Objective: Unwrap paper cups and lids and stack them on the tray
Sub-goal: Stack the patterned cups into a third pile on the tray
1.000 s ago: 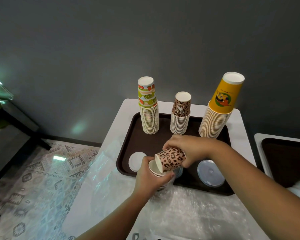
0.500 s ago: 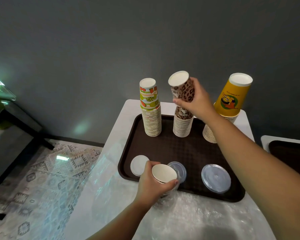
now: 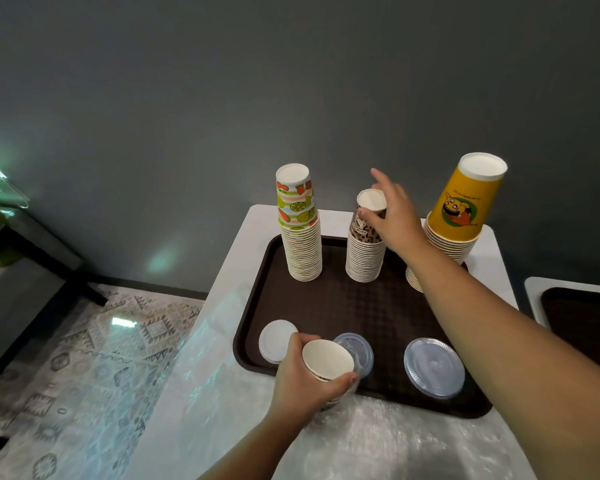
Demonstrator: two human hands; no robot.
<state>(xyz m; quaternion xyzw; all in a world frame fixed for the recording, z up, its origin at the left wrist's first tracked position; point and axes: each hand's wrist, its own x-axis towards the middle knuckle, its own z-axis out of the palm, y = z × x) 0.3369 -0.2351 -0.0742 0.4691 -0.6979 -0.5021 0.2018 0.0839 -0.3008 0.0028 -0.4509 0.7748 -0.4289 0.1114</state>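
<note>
Closest to the person, crinkly clear plastic wrap (image 3: 378,441) lies on the white worktop (image 3: 222,341), under and around the left hand (image 3: 303,379). This hand curls round a bundle of brown spotted paper cups (image 3: 328,358) with the open mouth facing up, most likely so the next cup is easy to pull out. The bundle sits at the near edge of the dark brown plastic tray (image 3: 343,306).

Just beside the left hand, three stacks of lids lie flat on the tray: a white round lid (image 3: 274,339) to its left, a small clear plastic lid (image 3: 359,348) just behind the cups, and a big clear plastic lid (image 3: 433,367) further right.

Far across the tray, the right hand (image 3: 394,220) rests on top of the middle stack of upside-down brown spotted cups (image 3: 366,251). Its thumb and fingers pinch the top cup while the pointing finger sticks up. It looks like a cup is being pushed down snugly. Left of this hand stands a fruit-patterned cup stack (image 3: 300,230), and right of it a tall yellow cartoon cup stack (image 3: 458,216). More cups wait in the left hand.
</note>
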